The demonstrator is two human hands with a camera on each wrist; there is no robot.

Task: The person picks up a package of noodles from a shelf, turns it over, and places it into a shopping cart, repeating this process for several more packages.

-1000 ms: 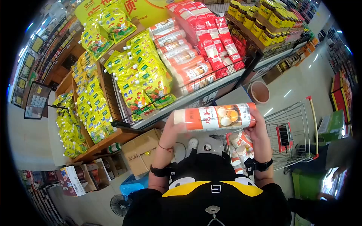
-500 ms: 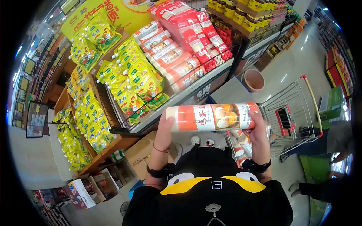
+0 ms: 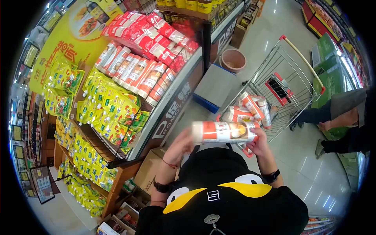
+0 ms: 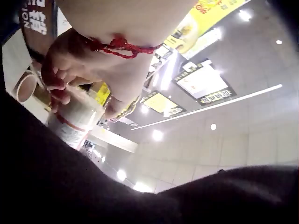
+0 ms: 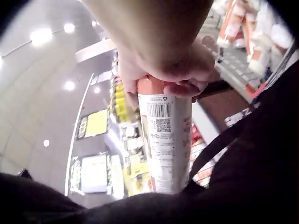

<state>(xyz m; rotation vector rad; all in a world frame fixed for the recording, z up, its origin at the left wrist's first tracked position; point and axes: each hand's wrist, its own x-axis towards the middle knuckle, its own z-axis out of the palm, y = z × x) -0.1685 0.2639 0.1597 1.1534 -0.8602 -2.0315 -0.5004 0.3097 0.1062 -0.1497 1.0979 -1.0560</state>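
A round pack of egg noodles (image 3: 221, 132), orange and white with a picture of eggs, lies nearly level in front of the body. My right hand (image 3: 258, 144) grips its right end, with fingers curled round the orange end in the right wrist view. Beside the pale left end is my left hand (image 3: 181, 144), blurred in the head view. Its loosely bent fingers overlap the end of the pack in the left wrist view. Just beyond the pack, similar noodle packs (image 3: 250, 105) lie in a shopping cart (image 3: 280, 58).
On the left, a display rack holds yellow spouted pouches (image 3: 109, 103), orange noodle packs (image 3: 133, 72) and red-and-white packs (image 3: 137, 33). A grey-topped box (image 3: 215, 84) and a pinkish bucket (image 3: 234, 60) stand by the cart. People's legs (image 3: 329, 141) show at right.
The view has turned right, bringing the cart and its packs nearer the middle. The noodle pack now lies closer to the cart. The left hand has loosened at the pack's left end.
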